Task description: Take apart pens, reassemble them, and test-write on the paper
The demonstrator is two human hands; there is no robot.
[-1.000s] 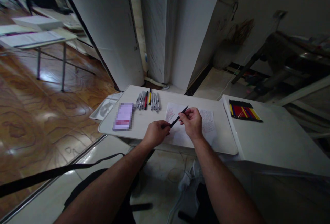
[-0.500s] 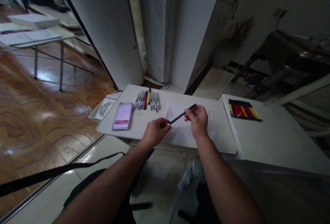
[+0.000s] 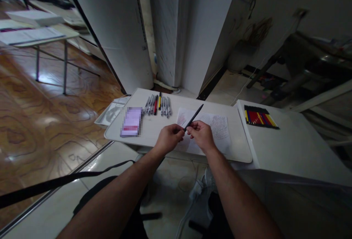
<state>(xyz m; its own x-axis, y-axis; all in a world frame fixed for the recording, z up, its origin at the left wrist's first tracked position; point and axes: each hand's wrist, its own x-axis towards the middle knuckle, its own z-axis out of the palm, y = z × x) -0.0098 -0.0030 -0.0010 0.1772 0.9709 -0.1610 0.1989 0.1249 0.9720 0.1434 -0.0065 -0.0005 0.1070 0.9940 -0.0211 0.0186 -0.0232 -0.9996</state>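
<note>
Over the written sheet of paper [image 3: 220,125], a dark pen [image 3: 196,114] slants up to the right. My left hand [image 3: 169,138] is closed, its fingertips pinching the lower end of the pen. Right beside it, my right hand [image 3: 202,135] is closed on the same pen with thumb and fingers, so the two hands nearly touch. The pen's lower tip is hidden by the fingers. On the white table [image 3: 231,151] beyond my left hand lie several clear pens [image 3: 165,106], along with a red pen [image 3: 155,105] and a yellow and black pen [image 3: 160,100].
A phone [image 3: 131,121], blurred out, lies at the table's left end. On the adjoining white surface [image 3: 299,143] at right sits a flat row of coloured pens [image 3: 260,117]. A tall white cabinet [image 3: 115,33] stands behind. White cables [image 3: 188,213] run along the floor.
My right hand has slid down the pen toward my left hand. The pen's upper end now points more steeply up and sticks out past the right hand.
</note>
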